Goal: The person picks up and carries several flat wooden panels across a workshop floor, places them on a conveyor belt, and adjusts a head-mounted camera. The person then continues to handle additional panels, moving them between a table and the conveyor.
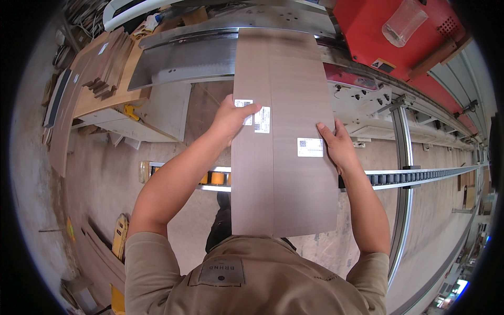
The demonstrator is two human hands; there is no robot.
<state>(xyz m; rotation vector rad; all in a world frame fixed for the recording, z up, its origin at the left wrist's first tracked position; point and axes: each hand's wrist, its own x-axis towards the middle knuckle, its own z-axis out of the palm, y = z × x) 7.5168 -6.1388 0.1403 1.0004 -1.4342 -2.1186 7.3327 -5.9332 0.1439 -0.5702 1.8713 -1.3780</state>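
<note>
Nearest the body, two long brown panels (283,157) lie side by side, near ends at the chest and far ends on the grey metal machine table (184,60). Left hand (233,118) grips the left edge, fingers curled over the top beside a white label (262,119); right hand (338,144) clamps the right edge, thumb on the face near another label (310,147). To guide them well, I judge both edges should stay flush and level, pressure even on each side, so the seam does not open. Below, a roller rail (420,176) crosses a dusty concrete floor (100,178). Far left, a stack of wood strips (107,65) sits on a board; far right stands a red machine housing (367,26).
</note>
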